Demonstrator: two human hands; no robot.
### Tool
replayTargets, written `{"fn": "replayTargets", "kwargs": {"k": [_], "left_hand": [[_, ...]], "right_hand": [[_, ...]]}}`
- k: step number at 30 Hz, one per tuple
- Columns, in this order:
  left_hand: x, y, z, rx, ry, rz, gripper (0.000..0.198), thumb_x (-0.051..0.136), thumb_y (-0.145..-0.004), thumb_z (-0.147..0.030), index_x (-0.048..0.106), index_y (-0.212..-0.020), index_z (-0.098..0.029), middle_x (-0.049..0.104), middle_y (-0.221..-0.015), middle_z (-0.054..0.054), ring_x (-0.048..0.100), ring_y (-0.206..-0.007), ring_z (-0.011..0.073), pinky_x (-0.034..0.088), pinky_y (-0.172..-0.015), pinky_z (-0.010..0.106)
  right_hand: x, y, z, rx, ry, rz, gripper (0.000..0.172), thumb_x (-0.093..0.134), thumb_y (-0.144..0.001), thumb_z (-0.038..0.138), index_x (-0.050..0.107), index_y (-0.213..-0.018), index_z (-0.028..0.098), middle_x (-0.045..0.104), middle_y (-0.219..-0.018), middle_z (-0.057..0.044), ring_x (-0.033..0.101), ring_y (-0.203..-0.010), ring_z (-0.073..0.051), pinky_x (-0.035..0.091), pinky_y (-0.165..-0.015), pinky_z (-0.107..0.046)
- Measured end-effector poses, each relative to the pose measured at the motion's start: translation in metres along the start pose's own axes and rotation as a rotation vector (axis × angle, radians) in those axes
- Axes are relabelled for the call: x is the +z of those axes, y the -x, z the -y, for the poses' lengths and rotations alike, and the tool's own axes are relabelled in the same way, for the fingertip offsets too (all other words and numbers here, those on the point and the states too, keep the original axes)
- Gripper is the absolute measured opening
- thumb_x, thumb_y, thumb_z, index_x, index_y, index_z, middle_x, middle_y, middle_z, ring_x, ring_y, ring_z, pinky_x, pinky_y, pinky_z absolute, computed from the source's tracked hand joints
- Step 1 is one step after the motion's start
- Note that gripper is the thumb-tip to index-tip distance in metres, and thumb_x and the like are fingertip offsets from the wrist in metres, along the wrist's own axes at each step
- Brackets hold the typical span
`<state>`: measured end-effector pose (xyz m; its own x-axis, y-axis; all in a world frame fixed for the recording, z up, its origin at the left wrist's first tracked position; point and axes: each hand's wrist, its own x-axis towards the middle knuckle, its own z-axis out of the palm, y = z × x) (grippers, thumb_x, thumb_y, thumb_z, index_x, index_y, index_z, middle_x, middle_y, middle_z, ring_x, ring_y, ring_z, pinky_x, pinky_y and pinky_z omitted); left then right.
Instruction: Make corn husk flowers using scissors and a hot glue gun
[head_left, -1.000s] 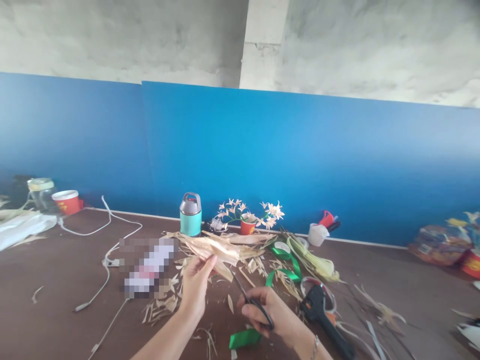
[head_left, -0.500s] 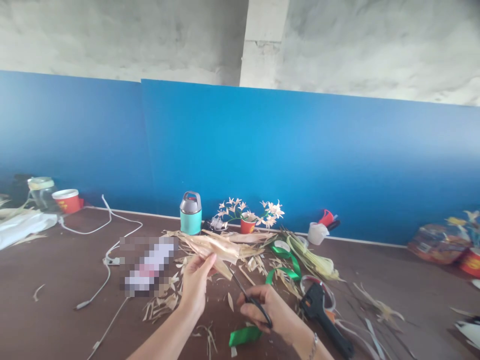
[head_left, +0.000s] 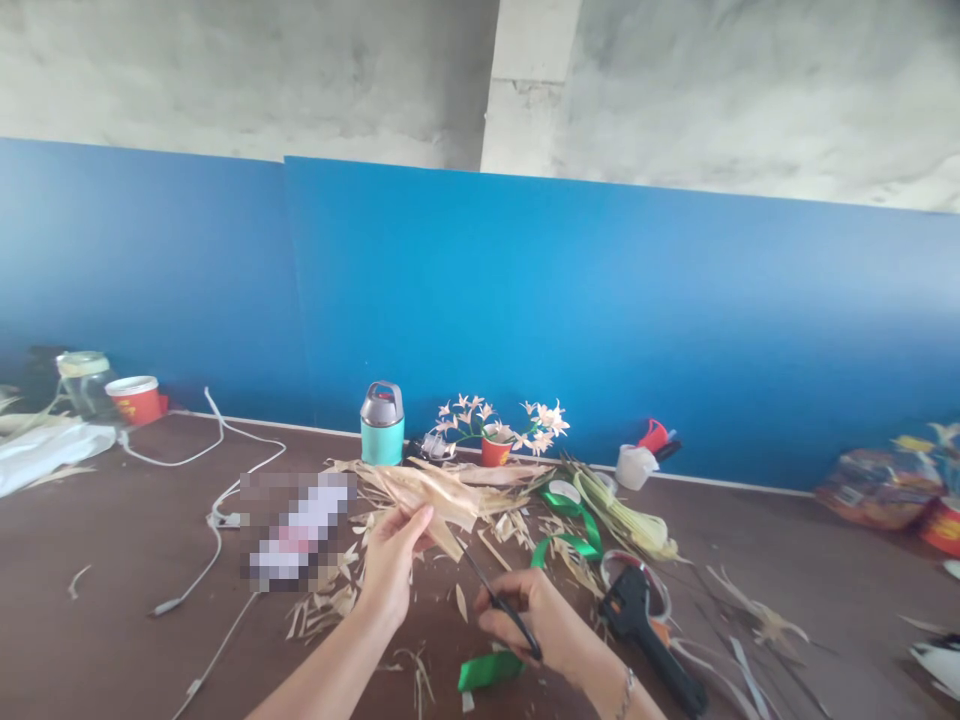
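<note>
Between the thumb and fingers of my left hand [head_left: 394, 555] is a pale dried corn husk [head_left: 442, 492], spread out above the table. My right hand [head_left: 529, 615] grips a pair of black-handled scissors [head_left: 511, 618], with the fingers wrapped round the handles. The scissor blades point up and left, and their tips are at the lower edge of the husk. Whether the blades are apart is too small to tell. Husk scraps [head_left: 330, 600] lie scattered under and around both hands. A piece of green ribbon [head_left: 491, 669] rests just below my right hand.
A black glue gun [head_left: 651, 635] lies right of my right hand, beside a bundle of pale green stalks [head_left: 622, 510]. Behind stand a turquoise flask [head_left: 382, 435] and a red cup [head_left: 496, 450] with husk flowers. White cables [head_left: 217, 550] run along the left.
Almost nothing differs. My right hand and the scissors have shifted very slightly to the left and up; my left hand keeps its hold on the husk.
</note>
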<state>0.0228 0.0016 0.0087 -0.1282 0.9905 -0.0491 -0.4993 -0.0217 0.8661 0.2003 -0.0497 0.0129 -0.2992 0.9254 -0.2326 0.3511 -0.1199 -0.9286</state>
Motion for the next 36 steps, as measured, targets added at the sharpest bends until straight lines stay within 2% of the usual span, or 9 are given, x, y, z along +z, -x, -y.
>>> {"fn": "replayTargets", "kwargs": {"k": [13, 20, 31, 36], "left_hand": [[-0.001, -0.001, -0.010, -0.013, -0.107, 0.102, 0.018, 0.074, -0.061, -0.031, 0.067, -0.066, -0.015, 0.067, -0.061, 0.000, 0.059, -0.057, 0.0123, 0.045, -0.056, 0.021], [0.002, 0.001, -0.021, -0.028, -0.220, 0.080, 0.021, 0.075, -0.055, -0.031, 0.068, -0.068, -0.015, 0.067, -0.061, 0.002, 0.059, -0.053, 0.0151, 0.044, -0.051, 0.023], [0.000, -0.002, -0.021, -0.012, -0.246, 0.116, 0.020, 0.074, -0.057, -0.030, 0.069, -0.069, -0.014, 0.066, -0.062, 0.002, 0.058, -0.055, 0.0149, 0.045, -0.055, 0.023], [0.000, -0.002, -0.022, 0.019, -0.279, 0.132, 0.021, 0.074, -0.057, -0.030, 0.069, -0.069, -0.014, 0.067, -0.062, 0.002, 0.059, -0.058, 0.0162, 0.044, -0.057, 0.023]], "right_hand": [[-0.004, 0.000, -0.001, 0.046, 0.073, 0.008, 0.017, 0.060, -0.067, 0.025, 0.065, -0.076, 0.012, 0.046, -0.043, 0.006, 0.033, -0.030, -0.003, 0.026, -0.029, -0.014], [-0.008, -0.004, -0.016, 0.038, 0.059, 0.035, 0.018, 0.062, -0.068, 0.027, 0.066, -0.078, 0.012, 0.050, -0.045, 0.005, 0.034, -0.028, -0.002, 0.025, -0.027, -0.013], [-0.011, -0.004, -0.021, 0.012, 0.081, 0.055, 0.019, 0.062, -0.069, 0.029, 0.066, -0.078, 0.013, 0.055, -0.051, 0.003, 0.034, -0.029, -0.002, 0.026, -0.028, -0.013], [-0.013, -0.002, -0.018, -0.004, 0.103, 0.066, 0.018, 0.062, -0.068, 0.029, 0.066, -0.076, 0.013, 0.049, -0.044, 0.006, 0.035, -0.029, -0.003, 0.027, -0.028, -0.013]]}}
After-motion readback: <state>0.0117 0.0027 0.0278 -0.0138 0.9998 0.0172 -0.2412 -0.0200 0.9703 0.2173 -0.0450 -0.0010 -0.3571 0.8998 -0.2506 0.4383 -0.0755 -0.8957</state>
